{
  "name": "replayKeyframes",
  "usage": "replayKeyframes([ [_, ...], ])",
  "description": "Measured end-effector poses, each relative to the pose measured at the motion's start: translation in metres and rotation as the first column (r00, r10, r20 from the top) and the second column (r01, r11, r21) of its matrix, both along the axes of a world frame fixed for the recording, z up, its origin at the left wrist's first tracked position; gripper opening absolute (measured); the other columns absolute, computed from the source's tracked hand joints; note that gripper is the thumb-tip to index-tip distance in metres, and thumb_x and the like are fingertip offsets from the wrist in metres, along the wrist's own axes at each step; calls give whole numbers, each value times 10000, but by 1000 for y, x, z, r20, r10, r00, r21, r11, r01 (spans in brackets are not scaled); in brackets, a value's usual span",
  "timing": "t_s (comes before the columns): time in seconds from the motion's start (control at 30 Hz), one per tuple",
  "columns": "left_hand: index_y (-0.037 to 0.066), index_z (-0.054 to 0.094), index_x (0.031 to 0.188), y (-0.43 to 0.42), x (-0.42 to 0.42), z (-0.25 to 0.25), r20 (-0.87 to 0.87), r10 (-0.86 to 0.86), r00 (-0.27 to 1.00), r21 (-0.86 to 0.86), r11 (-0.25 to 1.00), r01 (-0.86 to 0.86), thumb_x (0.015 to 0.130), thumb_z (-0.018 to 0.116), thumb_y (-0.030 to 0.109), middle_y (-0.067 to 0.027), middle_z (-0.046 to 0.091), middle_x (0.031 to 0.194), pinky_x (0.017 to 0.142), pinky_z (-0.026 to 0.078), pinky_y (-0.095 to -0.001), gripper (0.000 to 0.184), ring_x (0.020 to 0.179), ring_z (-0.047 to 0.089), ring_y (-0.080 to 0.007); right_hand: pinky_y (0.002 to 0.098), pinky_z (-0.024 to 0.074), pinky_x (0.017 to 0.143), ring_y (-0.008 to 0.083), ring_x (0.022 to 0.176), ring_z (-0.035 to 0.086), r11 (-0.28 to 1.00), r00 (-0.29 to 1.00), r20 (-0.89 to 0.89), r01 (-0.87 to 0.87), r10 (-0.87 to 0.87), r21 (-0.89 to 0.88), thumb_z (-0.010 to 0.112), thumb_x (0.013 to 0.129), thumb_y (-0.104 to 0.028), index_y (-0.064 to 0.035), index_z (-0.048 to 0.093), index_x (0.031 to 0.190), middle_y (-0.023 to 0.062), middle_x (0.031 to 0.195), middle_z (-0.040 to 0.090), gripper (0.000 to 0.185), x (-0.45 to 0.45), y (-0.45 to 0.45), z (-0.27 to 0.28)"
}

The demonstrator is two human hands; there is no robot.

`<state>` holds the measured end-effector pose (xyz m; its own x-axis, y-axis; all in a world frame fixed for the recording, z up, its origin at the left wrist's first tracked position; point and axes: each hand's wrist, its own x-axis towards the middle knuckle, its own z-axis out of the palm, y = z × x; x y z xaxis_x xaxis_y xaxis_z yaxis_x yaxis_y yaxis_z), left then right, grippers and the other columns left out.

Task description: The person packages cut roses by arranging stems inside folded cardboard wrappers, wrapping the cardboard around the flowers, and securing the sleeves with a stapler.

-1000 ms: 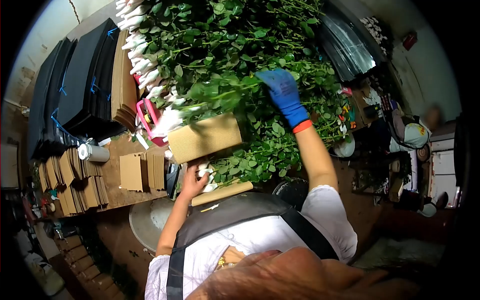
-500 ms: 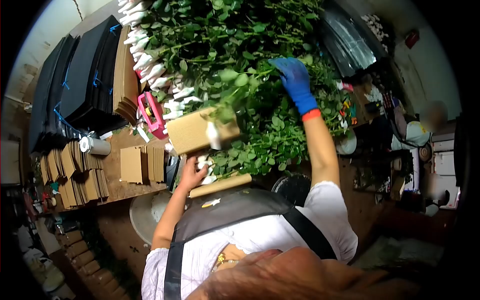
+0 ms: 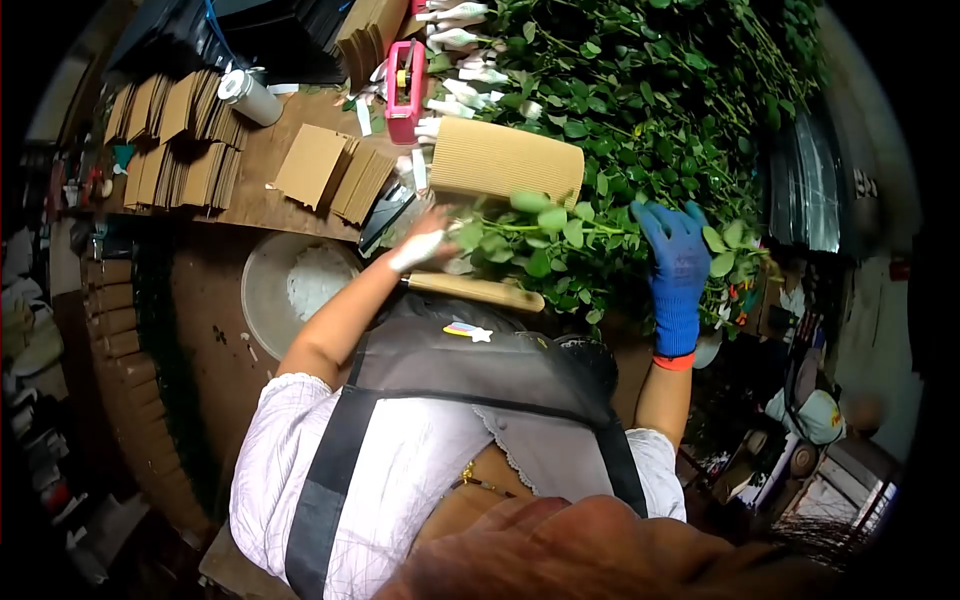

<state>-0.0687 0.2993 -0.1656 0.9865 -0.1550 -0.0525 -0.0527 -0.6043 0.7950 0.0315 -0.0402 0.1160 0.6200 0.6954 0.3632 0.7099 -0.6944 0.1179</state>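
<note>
My right hand (image 3: pixel 675 245), in a blue glove, is closed on the leafy rose stem (image 3: pixel 600 230), which lies crosswise below the corrugated cardboard (image 3: pixel 507 160). Blurred by motion, my bare left hand (image 3: pixel 432 240) is at the stem's left end, beside a white-wrapped flower head (image 3: pixel 418 252); its fingers are not clear. Under the stem are more green leaves, and a rolled cardboard edge (image 3: pixel 475 290) runs along the front by the apron. More white-wrapped heads (image 3: pixel 455 40) line the left side of the large pile of stems (image 3: pixel 640 80).
A pink tool (image 3: pixel 405 92) stands left of the cardboard. Small cardboard pieces (image 3: pixel 315 165) and a white jar (image 3: pixel 250 97) sit on the wooden table (image 3: pixel 275 130). Below it is a round tub (image 3: pixel 290 290). Plastic-covered sheets (image 3: pixel 808 185) are at the right.
The view has turned and shifted. The stem has come down from above the cardboard to the front with my gloved right hand, and its wrapped head is now by my left hand.
</note>
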Motion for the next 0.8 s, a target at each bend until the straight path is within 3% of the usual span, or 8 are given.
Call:
replayKeyframes([
  [0.13, 54, 578, 1155, -9, 5, 3, 82, -37, 996, 30, 999, 35, 824, 711, 209, -194, 599, 1129, 877, 492, -443, 389, 1035, 597, -358, 427, 494, 919, 273, 933, 614, 999, 993, -111, -45, 47, 17, 606, 748, 45, -220, 659, 1219, 34, 1042, 660, 544, -12, 21, 21],
  [0.23, 50, 574, 1156, -1, 2, 6, 66, -60, 996, 101, 993, 53, 834, 699, 209, -188, 599, 1116, 872, 494, -442, 380, 1013, 599, -356, 421, 496, 903, 282, 951, 622, 966, 921, -354, 77, -163, -245, 597, 783, 22, -214, 663, 1182, 48, 1042, 664, 469, -17, 0, -7],
  [0.33, 23, 572, 1027, -6, 1, 30, 47, 5, 999, -53, 999, -2, 812, 718, 316, -225, 605, 994, 800, 486, -479, 392, 941, 592, -396, 436, 486, 912, 297, 984, 617, 861, 825, -374, 237, -423, -450, 602, 819, -42, -206, 653, 1178, 60, 1061, 658, 398, -3, -34, -57],
  [0.47, 1, 554, 1042, -5, 1, 16, 111, 79, 991, 4, 997, -80, 824, 741, 326, -186, 580, 922, 702, 477, -423, 434, 788, 581, -326, 448, 456, 976, 289, 1095, 598, 886, 883, -264, 279, -388, -369, 629, 854, -144, -220, 634, 1237, 54, 1176, 642, 391, 6, -69, -144],
  [0.57, 1, 570, 1102, -6, 2, 41, -57, 55, 997, -35, 998, -57, 832, 669, 345, -217, 617, 1002, 851, 477, -459, 448, 958, 596, -378, 416, 471, 993, 285, 1128, 617, 756, 828, -146, 403, -541, -515, 652, 887, -275, -237, 562, 1356, 97, 1232, 652, 479, -11, -46, -125],
  [0.67, 31, 594, 1181, -6, 3, 39, -113, 48, 992, 23, 999, -46, 837, 654, 317, -214, 624, 1079, 932, 466, -452, 451, 1052, 582, -379, 416, 530, 894, 316, 993, 673, 983, 794, -591, 183, -145, 5, 656, 886, -306, -204, 571, 1343, 150, 1094, 700, 475, -27, 15, -87],
  [0.73, 13, 603, 1075, -9, 1, 37, 99, 72, 992, -4, 997, -72, 813, 739, 301, -172, 587, 934, 724, 484, -409, 412, 831, 586, -317, 432, 556, 803, 339, 886, 697, 969, 668, -743, 153, 43, 193, 641, 890, -356, -155, 621, 1257, 180, 983, 715, 418, -40, 71, -89],
  [0.8, 20, 600, 1066, -10, 1, 24, 119, 70, 990, 12, 997, -72, 830, 717, 299, -182, 580, 957, 778, 473, -419, 383, 896, 568, -328, 446, 551, 797, 326, 904, 703, 985, 708, -686, 87, -168, -152, 616, 896, -397, -133, 704, 1099, 161, 993, 722, 345, -33, 115, -120],
])
